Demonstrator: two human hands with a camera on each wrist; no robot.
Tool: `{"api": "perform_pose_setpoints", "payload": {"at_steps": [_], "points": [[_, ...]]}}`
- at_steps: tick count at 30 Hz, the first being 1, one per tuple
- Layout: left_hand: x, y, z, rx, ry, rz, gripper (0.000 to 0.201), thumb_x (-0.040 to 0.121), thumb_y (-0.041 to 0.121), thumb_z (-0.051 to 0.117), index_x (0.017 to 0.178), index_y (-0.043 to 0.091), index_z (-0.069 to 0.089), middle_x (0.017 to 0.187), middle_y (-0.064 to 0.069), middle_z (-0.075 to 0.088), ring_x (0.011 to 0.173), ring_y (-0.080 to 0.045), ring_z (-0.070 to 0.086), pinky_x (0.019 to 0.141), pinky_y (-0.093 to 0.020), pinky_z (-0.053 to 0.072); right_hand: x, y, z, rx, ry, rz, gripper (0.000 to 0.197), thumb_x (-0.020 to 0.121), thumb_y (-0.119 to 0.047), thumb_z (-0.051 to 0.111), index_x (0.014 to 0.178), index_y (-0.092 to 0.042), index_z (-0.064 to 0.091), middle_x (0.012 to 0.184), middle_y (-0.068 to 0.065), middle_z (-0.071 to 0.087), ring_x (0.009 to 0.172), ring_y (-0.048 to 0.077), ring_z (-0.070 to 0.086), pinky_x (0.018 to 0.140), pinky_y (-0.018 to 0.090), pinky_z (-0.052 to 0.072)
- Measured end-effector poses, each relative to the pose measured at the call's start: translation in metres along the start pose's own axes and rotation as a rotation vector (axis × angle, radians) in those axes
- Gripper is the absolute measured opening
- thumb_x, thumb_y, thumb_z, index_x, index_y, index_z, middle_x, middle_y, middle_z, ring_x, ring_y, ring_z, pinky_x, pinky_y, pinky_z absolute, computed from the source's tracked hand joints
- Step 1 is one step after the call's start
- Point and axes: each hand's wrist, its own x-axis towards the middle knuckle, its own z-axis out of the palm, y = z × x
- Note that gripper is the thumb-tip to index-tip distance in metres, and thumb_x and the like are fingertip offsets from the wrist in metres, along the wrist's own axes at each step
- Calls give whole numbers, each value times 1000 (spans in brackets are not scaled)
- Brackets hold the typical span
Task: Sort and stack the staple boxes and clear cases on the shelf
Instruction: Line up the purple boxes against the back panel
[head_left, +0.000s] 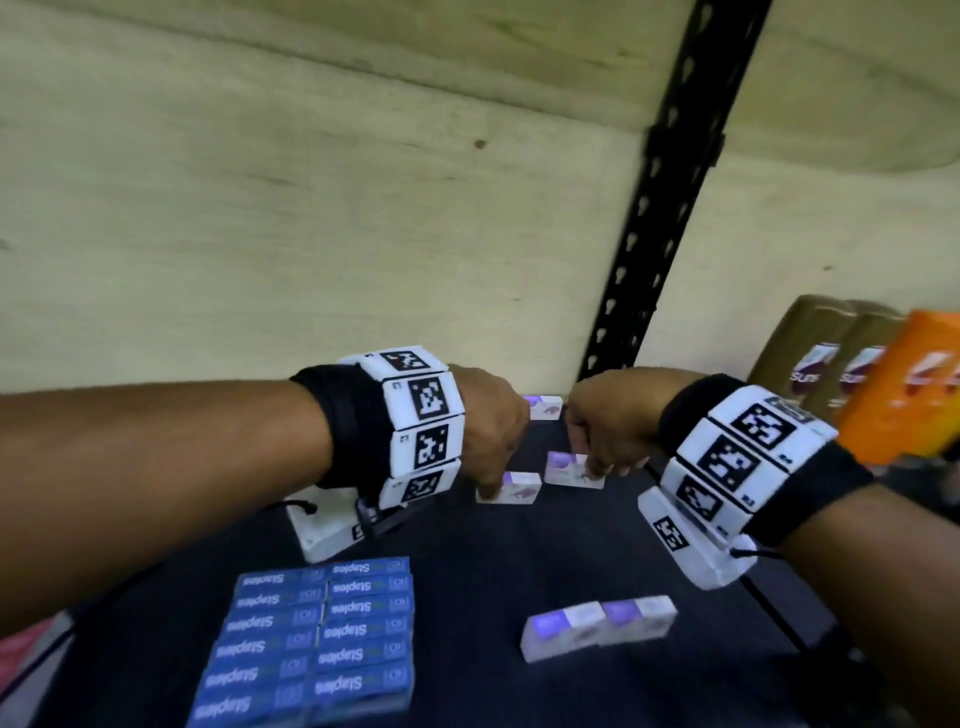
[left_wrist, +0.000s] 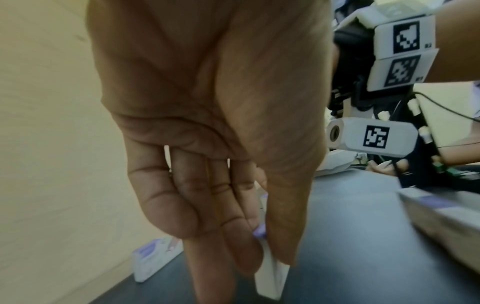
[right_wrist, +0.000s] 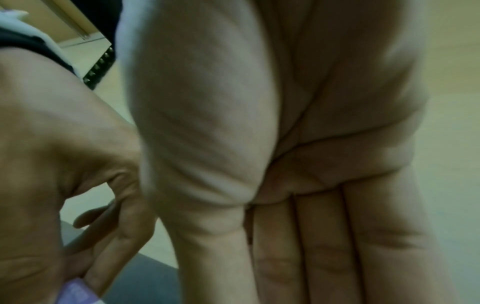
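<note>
Small white-and-purple staple boxes lie scattered on the dark shelf (head_left: 519, 551). My left hand (head_left: 493, 486) reaches down and pinches one box (head_left: 514, 491) between thumb and fingers; the left wrist view shows that box (left_wrist: 271, 275) held by its narrow sides. My right hand (head_left: 587, 462) is just to the right, its fingers and thumb curled over a second box (head_left: 569, 473). In the right wrist view only its palm (right_wrist: 311, 144) shows, and the box is hidden. A third box (head_left: 546, 407) lies against the back wall. Two more (head_left: 597, 629) sit side by side nearer me.
A block of blue Staples boxes (head_left: 317, 634) stands in two rows at the front left. A black slotted upright (head_left: 654, 218) rises behind the hands. Brown bottles (head_left: 821, 358) and an orange pack (head_left: 914, 384) stand at the right.
</note>
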Motion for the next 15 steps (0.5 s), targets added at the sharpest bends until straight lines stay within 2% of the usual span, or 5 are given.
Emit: {"api": "perform_pose_setpoints", "payload": {"at_steps": [3,5,9,13,15], "points": [[-24,17,-1,-6,-20,29,43,87,31,71,64,30,35,65,10,41,69,-8,47,49,-11,29,-24,-2,11,17,-13,-36,13,90,-22,69,102,-18,66,73,-5,58,61,12,53,61,25,48],[-36,27,-1,-20,-9,36,44,86,33,72,64,30,34,64,11,41,67,-8,47,50,-11,29,-39,0,18,31,-45,-32,20,88,-23,72,105,-14,69,66,-8,59,57,8,53,57,21,45],[-55,43,-1,-28,-29,61,41,85,34,73,65,30,38,66,8,46,72,-9,50,50,-11,33,-62,7,36,130,-80,-12,18,86,-17,74,103,-15,71,87,2,75,75,17,68,69,27,53],[-64,59,5,-31,-168,5,18,77,35,79,80,18,72,40,10,52,48,-6,48,32,-11,31,-75,12,53,161,-96,-6,16,85,-13,73,100,-18,72,92,2,77,75,14,69,63,22,52],[-68,64,6,-34,-177,-29,22,76,36,79,85,17,75,36,12,50,46,-6,49,38,-12,32,-80,11,59,183,-99,-8,16,85,-13,73,101,-19,72,93,2,76,77,14,69,64,22,52]]}}
